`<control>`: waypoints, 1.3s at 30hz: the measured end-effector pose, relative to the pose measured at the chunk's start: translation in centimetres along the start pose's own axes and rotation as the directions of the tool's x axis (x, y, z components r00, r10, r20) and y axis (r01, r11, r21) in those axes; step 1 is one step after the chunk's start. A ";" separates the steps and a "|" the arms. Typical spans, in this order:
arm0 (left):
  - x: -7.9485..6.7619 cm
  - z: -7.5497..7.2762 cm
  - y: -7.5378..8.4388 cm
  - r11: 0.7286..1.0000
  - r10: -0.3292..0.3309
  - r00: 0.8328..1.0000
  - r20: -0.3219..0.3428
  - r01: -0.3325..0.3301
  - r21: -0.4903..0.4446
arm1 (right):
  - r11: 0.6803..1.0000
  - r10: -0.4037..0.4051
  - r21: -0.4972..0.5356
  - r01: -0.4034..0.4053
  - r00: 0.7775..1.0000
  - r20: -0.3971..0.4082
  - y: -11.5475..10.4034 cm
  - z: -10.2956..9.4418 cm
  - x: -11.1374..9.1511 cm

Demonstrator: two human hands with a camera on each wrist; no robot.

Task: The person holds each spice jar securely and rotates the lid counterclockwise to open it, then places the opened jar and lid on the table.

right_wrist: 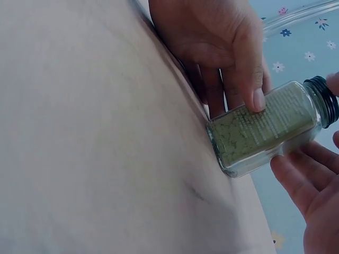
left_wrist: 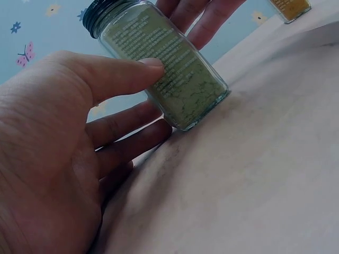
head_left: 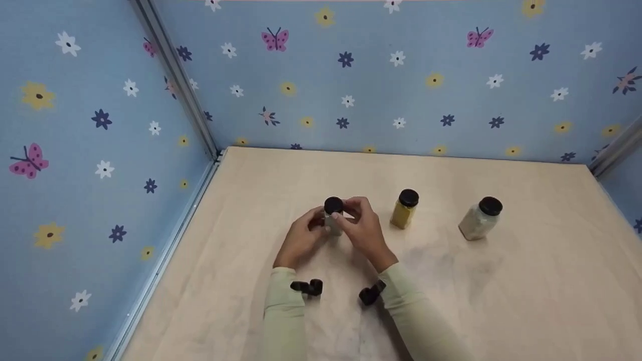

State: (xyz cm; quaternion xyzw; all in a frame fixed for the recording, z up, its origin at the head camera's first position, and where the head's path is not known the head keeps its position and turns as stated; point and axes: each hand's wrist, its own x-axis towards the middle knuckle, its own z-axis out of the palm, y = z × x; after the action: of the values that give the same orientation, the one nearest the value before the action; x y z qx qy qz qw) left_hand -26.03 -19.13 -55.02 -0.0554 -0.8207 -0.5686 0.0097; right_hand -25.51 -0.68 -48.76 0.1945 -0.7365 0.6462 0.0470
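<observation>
A square glass spice jar [left_wrist: 169, 74] of green powder with a black lid [head_left: 333, 204] stands on the table between both hands. Its printed text faces the wrist cameras. My left hand [head_left: 301, 238] grips the jar low on its left side, thumb across the printed face and fingers around the back. From the other side, my right hand [head_left: 367, 230] holds the upper part, with the thumb at the lid and the fingers along the glass. In the right wrist view, the jar's base [right_wrist: 225, 153] meets the table surface.
To the right stands a yellow-filled jar [head_left: 403, 213] with a black lid. Farther right is a wider jar [head_left: 479, 223] of pale contents, also black-lidded. Flowered blue panels [head_left: 321, 75] border the cloth-covered table [head_left: 541, 281] at the back and left. Small black cameras [head_left: 372, 293] sit at the wrists.
</observation>
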 end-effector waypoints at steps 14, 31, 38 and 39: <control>-0.5 -0.2 -0.5 1.000 -0.003 1.000 0.001 0.003 -0.002 | 0.999 -0.027 -0.023 0.026 0.999 -0.025 1.1 0.6 -0.2; -0.8 0.2 -0.6 1.000 0.004 1.000 -0.003 -0.004 -0.006 | 0.999 0.016 0.028 -0.016 1.000 -0.001 3.2 0.0 -0.1; -0.2 -0.2 -0.1 1.000 0.024 1.000 0.018 -0.023 -0.013 | 0.999 0.005 0.035 -0.005 1.000 -0.014 0.8 -0.2 0.2; -0.2 -0.2 -0.1 1.000 0.020 1.000 0.020 -0.019 -0.012 | 1.000 0.005 0.031 -0.005 1.000 -0.016 0.7 -0.2 0.2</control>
State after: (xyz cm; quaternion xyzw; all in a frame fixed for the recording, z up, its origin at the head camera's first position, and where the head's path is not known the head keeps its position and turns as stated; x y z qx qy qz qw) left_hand -25.87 -19.38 -55.00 -0.0693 -0.8169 -0.5726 0.0065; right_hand -25.95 -0.46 -49.33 0.1882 -0.7264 0.6592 0.0481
